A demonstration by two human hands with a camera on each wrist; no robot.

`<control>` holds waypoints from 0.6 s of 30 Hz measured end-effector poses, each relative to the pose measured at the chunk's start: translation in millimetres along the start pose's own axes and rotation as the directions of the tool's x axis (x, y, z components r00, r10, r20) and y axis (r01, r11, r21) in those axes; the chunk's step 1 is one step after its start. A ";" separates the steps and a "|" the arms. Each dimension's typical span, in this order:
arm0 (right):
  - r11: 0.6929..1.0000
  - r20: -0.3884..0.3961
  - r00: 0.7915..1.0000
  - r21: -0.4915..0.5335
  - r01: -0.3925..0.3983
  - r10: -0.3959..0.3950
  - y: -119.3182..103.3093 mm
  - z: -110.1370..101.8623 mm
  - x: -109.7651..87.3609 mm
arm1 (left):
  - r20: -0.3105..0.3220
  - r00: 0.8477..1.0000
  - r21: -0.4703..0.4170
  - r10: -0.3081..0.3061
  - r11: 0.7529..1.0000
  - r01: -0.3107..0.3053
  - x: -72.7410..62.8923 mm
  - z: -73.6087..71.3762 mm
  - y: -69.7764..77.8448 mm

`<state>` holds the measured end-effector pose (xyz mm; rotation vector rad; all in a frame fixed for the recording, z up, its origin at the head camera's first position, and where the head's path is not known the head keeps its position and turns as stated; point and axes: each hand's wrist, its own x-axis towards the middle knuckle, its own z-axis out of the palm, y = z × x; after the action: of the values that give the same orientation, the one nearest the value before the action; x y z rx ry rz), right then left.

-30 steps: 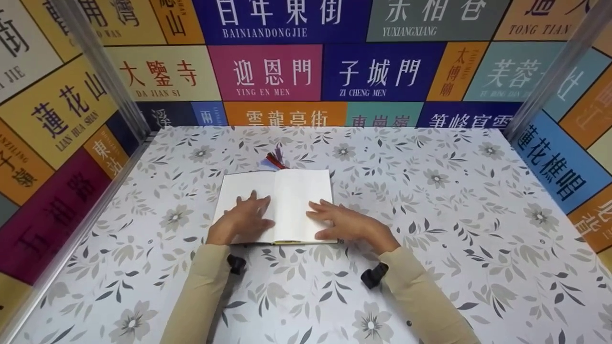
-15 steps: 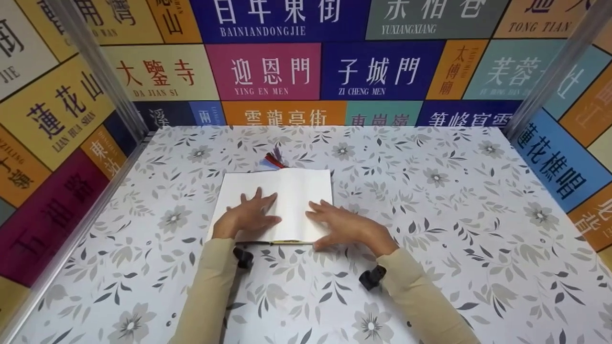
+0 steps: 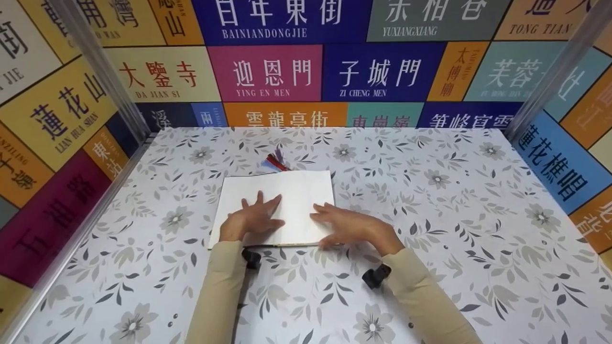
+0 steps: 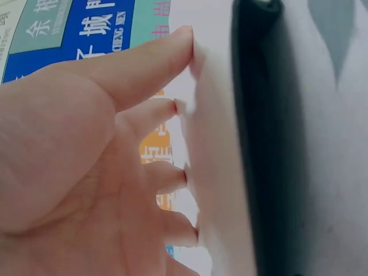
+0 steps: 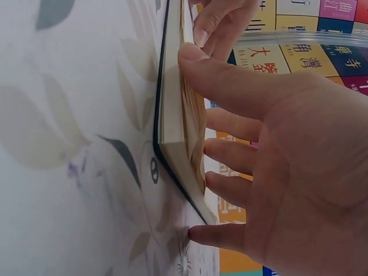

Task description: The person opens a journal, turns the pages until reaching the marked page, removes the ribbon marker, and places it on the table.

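A wall of brightly coloured rectangular panels printed with large characters [image 3: 272, 71] stands behind a worktop covered in white cloth with grey flowers and leaves [image 3: 306, 296]. On that worktop, left of the middle and straight ahead of the person, lies an open book with blank white pages and a thin dark cover [image 3: 303, 205]; its spread looks longest from left to right, while its fold runs away from the person, leaning slightly right. Both hands come in from the near side. The bare right hand [image 3: 351, 224] stands at the outer side of the right page, fingers apart, three tips over the paper, thumb at the near edge and little finger past the side edge. The bare left hand [image 3: 256, 215] is spread over the left page, its fingertips touching the paper and its thumb reaching close to the fold, so it is the nearer of the two to that line. Neither pinches a leaf. Beyond the far edge, near the fold, lies a small red, blue and purple thread tassel [image 3: 276, 161].
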<state>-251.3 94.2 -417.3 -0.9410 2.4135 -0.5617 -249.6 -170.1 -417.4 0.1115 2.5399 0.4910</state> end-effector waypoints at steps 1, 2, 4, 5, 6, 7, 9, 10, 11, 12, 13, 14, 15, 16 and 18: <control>1.000 0.001 1.000 -0.003 0.003 -0.003 0.0 -0.1 -0.7 | 0.005 1.000 -0.001 -0.004 1.000 0.004 -0.1 0.1 0.9; 1.000 0.004 1.000 -0.003 0.003 -0.003 0.0 -0.2 -1.1 | 0.009 1.000 -0.004 -0.005 1.000 0.005 -0.3 0.1 1.2; 1.000 0.005 1.000 0.001 0.006 -0.006 -0.5 -0.5 -1.5 | 0.006 1.000 -0.012 0.003 1.000 -0.003 -0.7 0.3 1.1; 1.000 0.003 1.000 0.003 0.009 -0.009 -0.6 -0.7 -1.8 | 0.002 1.000 -0.017 0.009 1.000 -0.009 -0.8 0.5 0.8; 1.000 0.001 1.000 0.006 0.012 -0.012 -0.8 -0.9 -2.1 | -0.001 1.000 -0.023 0.013 1.000 -0.013 -0.7 0.4 0.6; 1.000 -0.002 1.000 0.009 0.013 -0.013 -1.0 -1.0 -2.5 | -0.006 1.000 -0.024 0.019 1.000 -0.019 -0.6 0.7 0.2; 1.000 -0.003 1.000 0.015 0.008 -0.007 -1.5 -1.2 -3.3 | -0.009 1.000 -0.028 0.028 0.999 -0.028 -0.6 0.9 -0.6; 1.000 -0.002 1.000 0.016 0.005 -0.005 -1.9 -1.1 -3.5 | -0.008 1.000 -0.028 0.029 0.999 -0.029 -0.6 0.9 -1.0; 1.000 -0.001 1.000 0.014 0.004 -0.004 -2.2 -0.8 -3.5 | -0.006 0.999 -0.027 0.032 0.999 -0.032 -0.5 1.1 -1.5; 1.000 -0.001 1.000 0.013 -0.001 0.001 -2.7 -0.5 -3.5 | -0.003 0.999 -0.026 0.033 0.999 -0.033 -0.4 1.1 -1.7; 1.000 -0.002 1.000 0.016 -0.005 0.005 -3.1 -0.1 -3.3 | -0.002 0.999 -0.021 0.036 0.999 -0.036 -0.3 1.2 -1.9; 1.000 -0.003 1.000 0.019 -0.008 0.008 -3.6 0.1 -3.2 | -0.001 0.999 -0.016 0.040 0.999 -0.040 -0.2 0.8 -1.9; 1.000 -0.005 1.000 0.018 -0.011 0.011 -4.0 0.4 -2.9 | -0.001 0.999 -0.010 0.042 0.999 -0.042 -0.1 0.7 -1.9; 1.000 -0.009 1.000 0.019 -0.010 0.010 -4.1 0.7 -2.7 | -0.002 0.999 -0.002 0.047 0.999 -0.047 0.1 0.5 -1.9; 1.000 -0.023 1.000 0.024 0.004 -0.003 -4.0 0.6 -2.7 | -0.005 0.999 0.013 0.054 0.998 -0.054 0.6 0.5 -1.6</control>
<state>-247.2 93.3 -415.0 -0.9340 2.4206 -0.6048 -249.8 -171.4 -418.6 0.1839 2.5512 0.4968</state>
